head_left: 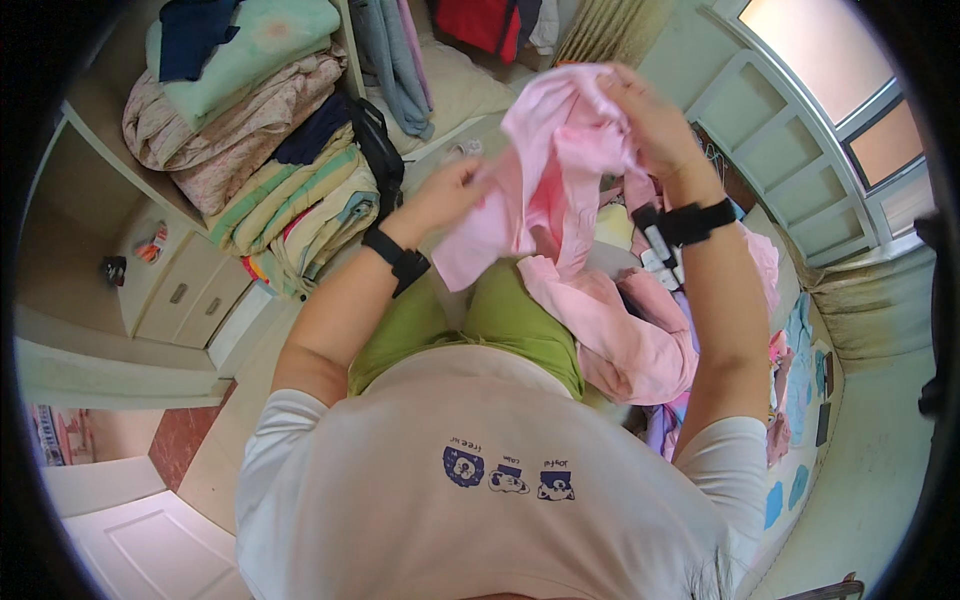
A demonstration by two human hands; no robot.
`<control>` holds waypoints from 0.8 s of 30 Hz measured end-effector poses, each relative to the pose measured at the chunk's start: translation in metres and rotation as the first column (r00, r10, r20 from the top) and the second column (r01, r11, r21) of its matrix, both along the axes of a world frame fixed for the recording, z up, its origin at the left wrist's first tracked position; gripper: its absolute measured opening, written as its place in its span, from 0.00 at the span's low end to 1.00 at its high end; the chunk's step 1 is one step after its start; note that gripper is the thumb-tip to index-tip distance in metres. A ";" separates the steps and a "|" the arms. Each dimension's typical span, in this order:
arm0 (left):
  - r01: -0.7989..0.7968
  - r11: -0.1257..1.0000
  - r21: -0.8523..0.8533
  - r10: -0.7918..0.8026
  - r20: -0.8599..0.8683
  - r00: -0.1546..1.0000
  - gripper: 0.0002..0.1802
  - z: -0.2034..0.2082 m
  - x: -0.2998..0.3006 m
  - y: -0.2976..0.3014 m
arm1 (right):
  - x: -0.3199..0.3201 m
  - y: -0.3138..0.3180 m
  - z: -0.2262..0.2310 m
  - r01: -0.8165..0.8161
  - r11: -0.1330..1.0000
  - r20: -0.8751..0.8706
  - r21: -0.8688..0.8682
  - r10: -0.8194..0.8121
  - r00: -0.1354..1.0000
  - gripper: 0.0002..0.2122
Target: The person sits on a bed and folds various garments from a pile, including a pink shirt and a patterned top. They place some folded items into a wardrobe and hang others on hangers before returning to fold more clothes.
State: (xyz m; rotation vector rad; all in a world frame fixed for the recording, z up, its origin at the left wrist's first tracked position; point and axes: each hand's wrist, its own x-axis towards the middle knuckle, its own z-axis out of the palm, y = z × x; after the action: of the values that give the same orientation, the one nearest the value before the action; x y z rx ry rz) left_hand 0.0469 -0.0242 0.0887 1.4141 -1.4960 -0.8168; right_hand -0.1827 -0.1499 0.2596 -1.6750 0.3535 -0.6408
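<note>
A light pink garment [560,165] hangs in loose folds between my two hands, in front of my body; its exact kind cannot be made out. At its left side my left hand [447,195] pinches the cloth with curled fingers. Higher up, my right hand [645,120], a little blurred, grips the upper right part of the same cloth. Below it, more pink clothing [620,340] with a long leg or sleeve shape lies beside my right thigh, on a heap of clothes. Part of that heap is hidden behind my right forearm.
On my left, a wardrobe holds stacked folded quilts [235,130] and a small drawer unit [190,290]. A bed with a patterned sheet [797,480] and scattered clothes lies on my right, near a window [870,140]. Grey-blue trousers [395,65] hang ahead.
</note>
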 end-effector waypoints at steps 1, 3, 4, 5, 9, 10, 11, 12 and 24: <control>-0.172 0.983 -0.061 0.171 -0.022 0.985 0.14 0.008 0.007 -0.001 | -0.003 -0.007 0.012 0.044 0.999 0.005 -0.028 -0.044 0.999 0.11; -0.353 0.925 -0.140 0.325 -0.189 0.927 0.10 0.036 0.030 -0.007 | 0.000 -0.014 0.023 0.106 0.994 0.024 -0.023 -0.105 0.994 0.11; -0.445 0.868 -0.219 0.372 -0.305 0.877 0.12 0.052 0.037 -0.010 | 0.002 -0.015 0.026 0.124 0.992 0.039 0.011 -0.124 0.992 0.11; -0.472 0.794 -0.384 0.439 -0.176 0.881 0.14 0.063 0.043 -0.006 | 0.005 -0.014 0.027 0.168 0.984 0.049 0.061 -0.171 0.984 0.11; -0.195 0.545 -0.816 0.637 0.252 0.729 0.24 0.084 0.024 0.016 | 0.023 -0.002 0.016 0.070 0.991 0.104 0.112 -0.082 0.991 0.12; -0.185 0.595 -0.782 0.642 0.324 0.695 0.25 0.081 0.011 0.020 | 0.026 0.001 0.011 0.062 0.993 0.082 0.100 -0.070 0.994 0.13; -0.182 0.636 -0.750 0.645 0.387 0.659 0.27 0.074 -0.002 0.022 | 0.030 0.003 0.007 -0.022 0.997 0.105 0.077 0.014 0.994 0.13; -0.171 0.669 -0.723 0.643 0.447 0.622 0.29 0.068 -0.009 0.024 | 0.033 0.005 0.003 0.024 0.996 0.052 0.087 -0.028 0.998 0.13; -0.058 0.949 -0.311 0.009 -0.157 0.988 0.14 0.096 0.059 0.028 | 0.035 0.070 -0.059 -0.454 0.775 -0.476 -0.439 0.228 0.849 0.17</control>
State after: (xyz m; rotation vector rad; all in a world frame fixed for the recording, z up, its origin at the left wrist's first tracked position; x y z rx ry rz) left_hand 0.1063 0.0035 0.1842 1.1103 -1.4081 -0.6178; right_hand -0.1478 -0.0804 0.2010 -2.3569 0.1342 -0.0975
